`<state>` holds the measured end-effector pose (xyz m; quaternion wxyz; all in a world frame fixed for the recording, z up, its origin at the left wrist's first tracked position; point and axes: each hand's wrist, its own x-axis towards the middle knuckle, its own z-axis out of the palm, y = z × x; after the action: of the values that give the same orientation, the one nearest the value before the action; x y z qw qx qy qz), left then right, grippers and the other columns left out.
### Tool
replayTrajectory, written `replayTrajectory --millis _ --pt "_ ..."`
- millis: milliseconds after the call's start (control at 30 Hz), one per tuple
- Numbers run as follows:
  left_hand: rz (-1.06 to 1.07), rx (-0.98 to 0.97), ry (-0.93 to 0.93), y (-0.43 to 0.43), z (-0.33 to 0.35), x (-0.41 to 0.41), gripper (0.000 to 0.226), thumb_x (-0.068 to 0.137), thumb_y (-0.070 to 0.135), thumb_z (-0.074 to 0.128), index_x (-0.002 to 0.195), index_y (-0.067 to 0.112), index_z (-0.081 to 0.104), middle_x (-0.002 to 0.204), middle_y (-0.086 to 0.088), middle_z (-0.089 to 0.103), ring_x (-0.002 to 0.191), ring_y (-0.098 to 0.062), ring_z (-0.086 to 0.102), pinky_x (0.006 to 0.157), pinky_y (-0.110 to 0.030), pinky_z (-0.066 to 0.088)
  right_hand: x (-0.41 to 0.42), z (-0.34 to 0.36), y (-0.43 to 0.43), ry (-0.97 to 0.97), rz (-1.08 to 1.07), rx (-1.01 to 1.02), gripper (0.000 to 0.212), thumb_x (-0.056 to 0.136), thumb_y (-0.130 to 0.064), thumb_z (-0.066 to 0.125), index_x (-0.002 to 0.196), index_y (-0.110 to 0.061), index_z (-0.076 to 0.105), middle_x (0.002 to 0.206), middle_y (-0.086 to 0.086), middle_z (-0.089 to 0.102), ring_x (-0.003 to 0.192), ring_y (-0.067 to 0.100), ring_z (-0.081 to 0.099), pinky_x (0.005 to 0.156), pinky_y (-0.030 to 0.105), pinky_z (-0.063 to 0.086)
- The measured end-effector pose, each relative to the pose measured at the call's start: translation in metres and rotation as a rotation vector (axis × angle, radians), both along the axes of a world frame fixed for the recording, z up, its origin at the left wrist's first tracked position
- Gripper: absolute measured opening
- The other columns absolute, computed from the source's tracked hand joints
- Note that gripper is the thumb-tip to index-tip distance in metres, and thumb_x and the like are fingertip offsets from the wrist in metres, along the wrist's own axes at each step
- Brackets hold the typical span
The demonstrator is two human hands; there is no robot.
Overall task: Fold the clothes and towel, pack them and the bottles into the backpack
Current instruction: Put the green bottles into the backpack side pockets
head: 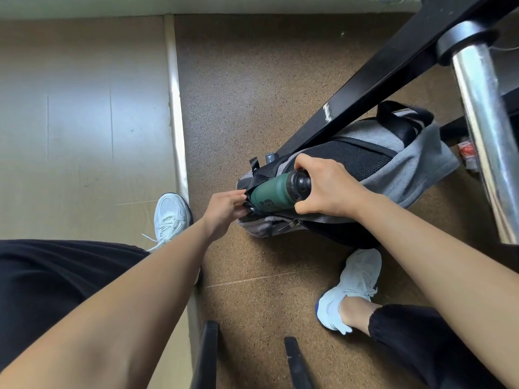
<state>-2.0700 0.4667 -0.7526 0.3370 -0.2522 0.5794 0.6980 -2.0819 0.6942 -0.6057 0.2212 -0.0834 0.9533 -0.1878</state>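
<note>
A grey backpack with a black mesh back panel lies on the brown floor, partly under a black table leg. A dark green bottle with a black cap lies along its near side, its base inside the black side pocket. My right hand grips the bottle at the cap end. My left hand pinches the edge of the side pocket at the bottle's base. No clothes or towel are in view.
A black table leg slants over the backpack, and a chrome pole stands at the right. My white shoes stand on either side. Two black bars rise at the bottom. A metal strip divides the floor.
</note>
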Motion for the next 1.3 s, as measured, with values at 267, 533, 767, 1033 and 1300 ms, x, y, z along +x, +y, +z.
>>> replayTrajectory --millis 267,533,767,1033,1300 --pt "-0.234 -0.494 0.327 0.002 -0.006 -0.010 0.025 0.091 0.014 0.068 0.115 0.019 0.074 0.104 -0.001 0.076 0.088 -0.019 0.074 0.085 -0.038 0.060 0.000 0.003 -0.001 -0.015 -0.013 -0.016 0.056 0.061 -0.029 0.083 0.105 -0.016 0.050 0.091 0.003 0.060 0.084 0.028 0.053 0.072 0.032 0.033" --pt "-0.388 -0.869 0.759 0.008 -0.004 -0.013 0.006 0.089 0.020 0.077 0.088 0.021 0.072 0.088 0.009 0.058 0.075 -0.012 0.056 0.069 -0.028 0.044 0.000 -0.001 -0.001 -0.018 -0.010 -0.014 0.057 0.059 -0.033 0.083 0.102 -0.016 0.049 0.087 0.003 0.060 0.082 0.030 0.054 0.071 0.036 0.040" --pt "-0.529 -0.829 0.686 -0.007 0.002 -0.015 0.014 0.088 0.031 0.078 0.096 0.020 0.080 0.088 0.007 0.072 0.072 -0.002 0.057 0.069 -0.013 0.043 0.005 -0.003 -0.002 -0.010 -0.008 -0.013 0.057 0.060 -0.032 0.082 0.104 -0.017 0.049 0.089 0.001 0.059 0.082 0.028 0.053 0.072 0.033 0.034" --pt "-0.521 -0.652 0.493 -0.007 0.002 -0.005 0.026 0.097 0.025 0.070 0.117 0.010 0.077 0.110 -0.007 0.078 0.100 -0.018 0.071 0.092 -0.027 0.051 0.008 -0.001 -0.004 -0.005 -0.010 -0.034 0.056 0.061 -0.030 0.082 0.105 -0.018 0.050 0.088 -0.002 0.056 0.082 0.025 0.051 0.074 0.033 0.034" --pt "-0.894 -0.905 0.689 0.006 0.022 -0.025 0.021 0.100 0.020 0.041 0.085 0.012 0.052 0.085 -0.009 0.061 0.075 -0.032 0.060 0.073 -0.043 0.051 0.011 -0.004 -0.015 0.062 -0.004 0.011 0.054 0.066 -0.039 0.080 0.109 -0.015 0.057 0.091 0.004 0.066 0.088 0.032 0.058 0.081 0.038 0.042"
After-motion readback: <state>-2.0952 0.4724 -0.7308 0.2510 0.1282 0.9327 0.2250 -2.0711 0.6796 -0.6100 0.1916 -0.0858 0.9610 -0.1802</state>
